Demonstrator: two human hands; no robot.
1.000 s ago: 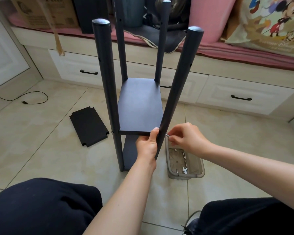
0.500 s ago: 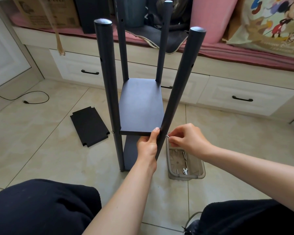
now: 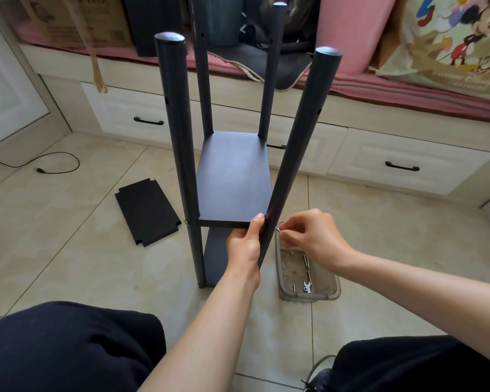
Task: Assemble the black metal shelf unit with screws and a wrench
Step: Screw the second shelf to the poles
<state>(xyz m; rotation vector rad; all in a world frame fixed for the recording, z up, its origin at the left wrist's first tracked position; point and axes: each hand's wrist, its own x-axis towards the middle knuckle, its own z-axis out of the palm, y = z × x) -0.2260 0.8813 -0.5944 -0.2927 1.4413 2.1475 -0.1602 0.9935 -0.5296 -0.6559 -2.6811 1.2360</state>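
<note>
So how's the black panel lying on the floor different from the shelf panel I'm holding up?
The loose panel lies flat on the tiles, apart from the frame; the held shelf panel sits raised between the four poles, gripped by the left hand. The loose panel's corner notches show; the held panel's are hidden against the poles. Both are black rectangles.

Beige tiled floor (image 3: 68, 250) is carrying the black shelf unit (image 3: 232, 179), standing upright on its posts. A loose black shelf panel (image 3: 147, 212) is lying flat to its left. A clear plastic tray (image 3: 309, 297) is sitting just right of it; a black cable (image 3: 60, 165) is trailing far left.
</note>
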